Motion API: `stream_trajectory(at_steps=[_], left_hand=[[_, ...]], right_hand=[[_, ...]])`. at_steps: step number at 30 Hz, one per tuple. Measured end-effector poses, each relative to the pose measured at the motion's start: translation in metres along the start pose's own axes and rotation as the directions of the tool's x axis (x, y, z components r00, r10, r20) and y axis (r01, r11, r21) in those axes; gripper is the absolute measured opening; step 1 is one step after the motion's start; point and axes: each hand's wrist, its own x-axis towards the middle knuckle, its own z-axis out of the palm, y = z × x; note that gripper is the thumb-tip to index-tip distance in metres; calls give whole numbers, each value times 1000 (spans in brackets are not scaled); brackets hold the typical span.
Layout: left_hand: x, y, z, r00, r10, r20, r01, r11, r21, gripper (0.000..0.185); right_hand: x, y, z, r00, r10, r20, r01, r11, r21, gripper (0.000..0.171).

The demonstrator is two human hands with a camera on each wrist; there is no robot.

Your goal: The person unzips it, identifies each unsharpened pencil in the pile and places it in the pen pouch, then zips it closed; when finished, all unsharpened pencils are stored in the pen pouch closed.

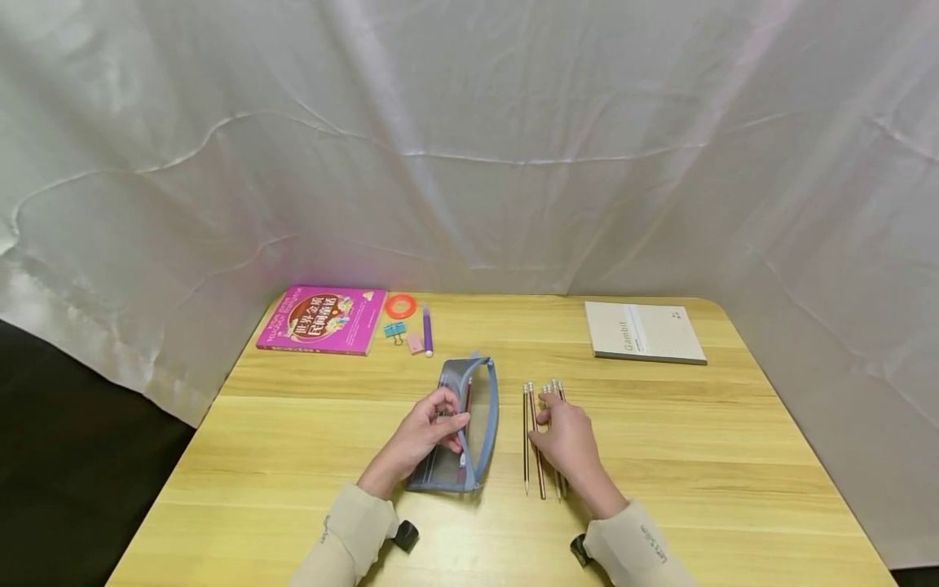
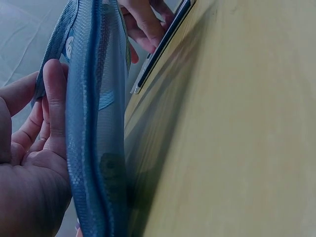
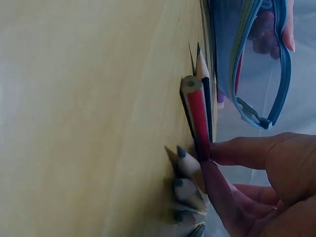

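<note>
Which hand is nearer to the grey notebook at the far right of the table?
The right hand. It rests on the pencils, in front of the grey notebook. The left hand holds the blue pouch, farther left.

Draped study desk (image 1: 660, 456), stationery
</note>
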Motion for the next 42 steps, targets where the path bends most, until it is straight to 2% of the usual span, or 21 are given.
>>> stream_trajectory(at_steps=[12,17,28,32,38,42], left_hand=[[0,0,0,1000,-1,6,1,1000,4,22],[-1,1,1,1000,-10,1,10,1000,6,21],[0,0,0,1000,-2,4,2,1000,14,24],[1,-1,0,1000,-1,4,1,1000,10,25],[1,0,0,1000,-6,0,6,1000,4,22],[1,0,0,1000,-10,-3,10,1000,6,21]], right_hand=[[8,-2,0,998,28,61,-27,1000,-13,55],[9,0,0,995,55,81,-54,998,-8,60],[9,5,-6,987,94,131,-116,978,173,65],[8,2,-9,979,130,158,-172,941,291,66],[10,0,-9,956,165,243,-267,831,488,68],[12,-1,-10,947,153,283,-291,783,550,70]])
